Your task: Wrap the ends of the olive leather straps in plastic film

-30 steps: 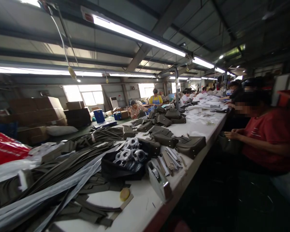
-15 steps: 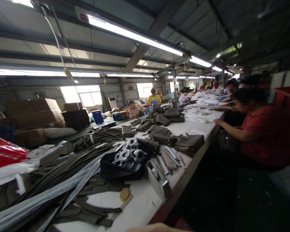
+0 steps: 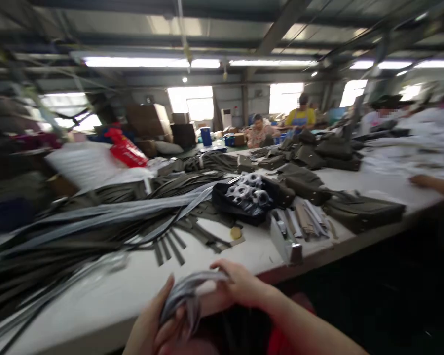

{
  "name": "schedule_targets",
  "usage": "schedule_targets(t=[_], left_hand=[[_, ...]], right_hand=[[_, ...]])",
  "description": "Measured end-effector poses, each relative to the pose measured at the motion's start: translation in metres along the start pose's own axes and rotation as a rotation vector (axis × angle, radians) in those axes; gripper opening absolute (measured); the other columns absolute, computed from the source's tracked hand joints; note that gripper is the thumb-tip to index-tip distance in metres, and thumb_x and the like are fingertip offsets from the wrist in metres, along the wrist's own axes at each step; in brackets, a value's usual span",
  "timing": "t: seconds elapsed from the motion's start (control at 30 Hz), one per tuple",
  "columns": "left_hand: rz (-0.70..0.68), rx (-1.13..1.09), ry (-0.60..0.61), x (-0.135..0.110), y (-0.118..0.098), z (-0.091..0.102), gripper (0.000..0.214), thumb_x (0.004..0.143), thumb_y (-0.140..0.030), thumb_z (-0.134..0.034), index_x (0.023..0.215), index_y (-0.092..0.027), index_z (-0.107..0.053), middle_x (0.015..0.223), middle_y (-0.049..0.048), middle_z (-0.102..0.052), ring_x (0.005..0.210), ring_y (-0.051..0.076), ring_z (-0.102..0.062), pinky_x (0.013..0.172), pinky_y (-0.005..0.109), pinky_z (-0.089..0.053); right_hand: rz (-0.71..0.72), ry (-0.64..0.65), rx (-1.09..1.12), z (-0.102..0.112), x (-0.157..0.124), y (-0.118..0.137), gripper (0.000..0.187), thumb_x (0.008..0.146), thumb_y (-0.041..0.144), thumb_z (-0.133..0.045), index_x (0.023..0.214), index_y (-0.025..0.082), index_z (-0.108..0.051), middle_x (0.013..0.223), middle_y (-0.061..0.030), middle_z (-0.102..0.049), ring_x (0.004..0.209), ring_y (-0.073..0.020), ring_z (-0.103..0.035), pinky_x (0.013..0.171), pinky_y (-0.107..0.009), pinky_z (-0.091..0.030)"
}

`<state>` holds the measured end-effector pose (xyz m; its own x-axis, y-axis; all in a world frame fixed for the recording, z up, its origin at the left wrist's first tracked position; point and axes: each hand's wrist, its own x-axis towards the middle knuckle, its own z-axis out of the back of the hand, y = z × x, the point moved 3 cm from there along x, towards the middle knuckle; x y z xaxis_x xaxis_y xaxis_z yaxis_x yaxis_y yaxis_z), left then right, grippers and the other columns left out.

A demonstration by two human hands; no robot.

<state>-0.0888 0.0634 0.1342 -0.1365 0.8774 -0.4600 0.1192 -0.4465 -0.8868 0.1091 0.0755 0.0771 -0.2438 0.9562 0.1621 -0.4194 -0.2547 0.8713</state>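
Observation:
A grey, shiny strap (image 3: 187,288), bent into an arc and seemingly covered in film, is held between both hands just off the table's front edge. My left hand (image 3: 161,320) wraps its near end, with a loose piece dangling by the fingers. My right hand (image 3: 240,283) pinches the other end. Motion blur hides the fine detail. Beyond them, dark strap pieces (image 3: 168,246) lie on the white table (image 3: 133,286), and long dark straps with film-wrapped strips (image 3: 118,212) are heaped at left.
A black bag of white rings (image 3: 249,192) sits mid-table, near a yellow disc (image 3: 236,232) and a tape dispenser (image 3: 286,239). Dark handbags (image 3: 364,209) are piled at right. A co-worker's arm (image 3: 432,183) reaches in from the right; other people sit across the table.
The view has swung left and down. Both my hands now show with the strap between them; before, only a blurred bit of one hand was visible at the bottom edge.

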Motion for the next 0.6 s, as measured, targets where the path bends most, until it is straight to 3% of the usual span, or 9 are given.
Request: schedule_targets(t=[0.03,0.1,0.2,0.27,0.4,0.5,0.6], left_hand=[[0.111,-0.06,0.171,0.0,-0.004,-0.001,0.065,0.092,-0.06,-0.047,0.044,-0.016,-0.056,0.025,-0.0043,-0.025,0.021,0.008,-0.027,0.032,0.022,-0.036],[0.157,-0.253,0.407,-0.001,-0.019,0.0,0.075,0.099,-0.056,-0.028,0.043,-0.014,-0.054,0.023,-0.0062,-0.018,0.02,0.005,-0.022,0.034,0.019,-0.038],[0.062,-0.427,0.557,-0.001,-0.041,0.002,0.078,0.103,-0.048,-0.015,0.049,-0.012,-0.059,0.024,-0.007,-0.018,0.021,0.005,-0.022,0.041,0.017,-0.045],[-0.015,-0.502,0.593,-0.002,-0.051,0.005,0.078,0.104,-0.044,-0.013,0.052,-0.011,-0.061,0.026,-0.0075,-0.02,0.022,0.005,-0.023,0.046,0.018,-0.049],[-0.119,-0.639,0.608,-0.001,-0.067,0.012,0.075,0.105,-0.04,-0.015,0.058,-0.009,-0.063,0.029,-0.0079,-0.023,0.024,0.004,-0.027,0.051,0.018,-0.05],[-0.179,-0.722,0.614,-0.001,-0.083,0.018,0.069,0.105,-0.038,-0.018,0.064,-0.007,-0.065,0.032,-0.0079,-0.027,0.026,0.004,-0.03,0.053,0.018,-0.051],[-0.247,-0.789,0.609,-0.003,-0.102,0.023,0.063,0.105,-0.036,-0.023,0.072,-0.005,-0.066,0.036,-0.0073,-0.032,0.03,0.004,-0.036,0.058,0.02,-0.053]], right_hand=[[0.006,0.008,0.038,0.005,-0.001,-0.002,0.027,0.09,0.03,-0.052,0.11,0.018,-0.064,0.089,-0.0029,-0.07,0.082,-0.0171,-0.062,0.075,-0.027,-0.045],[0.033,0.051,0.051,0.012,0.003,-0.009,0.033,0.094,0.042,-0.049,0.092,0.015,-0.069,0.085,-0.0054,-0.068,0.08,-0.0184,-0.06,0.075,-0.029,-0.046],[0.077,0.196,0.141,0.015,0.006,-0.014,0.044,0.094,0.052,-0.049,0.094,0.015,-0.073,0.098,-0.0089,-0.07,0.093,-0.0222,-0.062,0.085,-0.033,-0.046],[0.056,0.288,0.193,0.016,0.003,-0.016,0.045,0.091,0.055,-0.052,0.095,0.016,-0.075,0.104,-0.0094,-0.071,0.1,-0.0247,-0.062,0.091,-0.035,-0.046],[-0.048,0.397,0.292,0.018,-0.004,-0.021,0.048,0.089,0.058,-0.056,0.092,0.014,-0.075,0.092,-0.0095,-0.073,0.092,-0.0253,-0.065,0.091,-0.038,-0.047],[-0.049,0.41,0.371,0.018,-0.002,-0.021,0.047,0.089,0.057,-0.055,0.093,0.014,-0.074,0.091,-0.0099,-0.073,0.092,-0.0248,-0.065,0.091,-0.038,-0.047],[-0.09,0.345,0.426,0.019,0.006,-0.021,0.048,0.089,0.059,-0.055,0.085,0.014,-0.072,0.084,-0.0099,-0.072,0.079,-0.0222,-0.066,0.078,-0.034,-0.051]])
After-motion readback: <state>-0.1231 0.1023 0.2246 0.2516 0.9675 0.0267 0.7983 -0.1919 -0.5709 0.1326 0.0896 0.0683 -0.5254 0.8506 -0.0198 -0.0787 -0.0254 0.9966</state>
